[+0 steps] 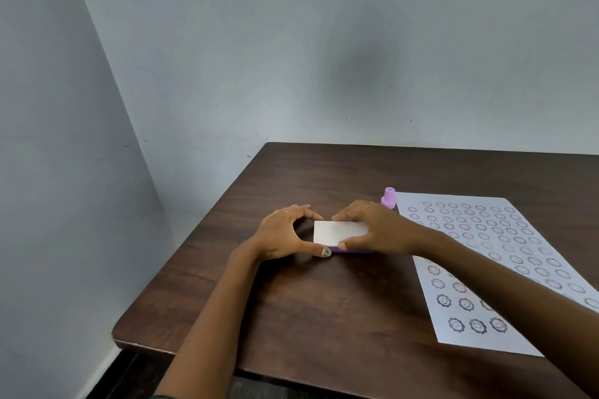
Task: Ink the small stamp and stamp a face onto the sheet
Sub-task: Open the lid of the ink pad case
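An ink pad box with a white lid and a purple base lies on the dark wooden table, lid down. My left hand pinches its left end between thumb and fingers. My right hand grips its right end, thumb on the near edge and fingers over the far edge. The small purple stamp stands upright just behind my right hand, at the top left corner of the sheet. The white sheet lies to the right, covered with rows of stamped faces.
The table's left edge and near left corner are close to a grey wall. Another grey wall runs along the table's far edge. My right forearm crosses over the sheet's lower part.
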Demonstrator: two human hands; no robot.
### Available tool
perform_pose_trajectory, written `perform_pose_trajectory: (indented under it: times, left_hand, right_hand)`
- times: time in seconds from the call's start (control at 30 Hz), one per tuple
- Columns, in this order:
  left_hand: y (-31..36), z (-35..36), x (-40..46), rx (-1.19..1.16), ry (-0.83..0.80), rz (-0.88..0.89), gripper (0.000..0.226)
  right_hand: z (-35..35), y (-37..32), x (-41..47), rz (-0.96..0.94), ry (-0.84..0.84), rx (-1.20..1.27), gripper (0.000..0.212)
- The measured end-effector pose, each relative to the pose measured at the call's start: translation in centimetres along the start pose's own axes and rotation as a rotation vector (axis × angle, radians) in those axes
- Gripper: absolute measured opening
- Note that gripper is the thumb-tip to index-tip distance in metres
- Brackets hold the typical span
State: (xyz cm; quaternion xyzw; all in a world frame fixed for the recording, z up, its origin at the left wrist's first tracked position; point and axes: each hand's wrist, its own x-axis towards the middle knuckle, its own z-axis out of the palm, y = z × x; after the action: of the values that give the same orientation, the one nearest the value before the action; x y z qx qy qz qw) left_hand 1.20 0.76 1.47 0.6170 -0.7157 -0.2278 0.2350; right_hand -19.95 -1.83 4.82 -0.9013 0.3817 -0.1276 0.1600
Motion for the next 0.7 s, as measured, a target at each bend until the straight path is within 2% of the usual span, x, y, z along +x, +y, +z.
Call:
perform_pose_trajectory:
  times: [0.2, 0.43, 0.6, 0.7]
  left_hand:
    - [0.1, -0.3, -0.1, -0.002, -0.036, -0.013, 0.065]
    - [0.2, -0.4, -0.2, 0.002, -0.034, 0.005, 0.072]
    - [0.3, -0.3, -0.1, 0.001, -0.041, -0.014, 0.087]
    - [0.2, -0.3, -0.1, -0.098, -0.034, -0.049, 0.107]
  right_hand:
    - [-0.4, 0.4, -0.1, 0.046, -0.056, 0.029, 0.056]
    - [-1.9, 0.5, 0.5, 0.061, -0.113, 0.185, 0.027]
    - [-2.5, 1.0, 1.4, 0.070, -0.014, 0.272, 0.024]
    - [-2.3, 1.5, 2.2, 0.063, 0.074, 0.232, 0.023]
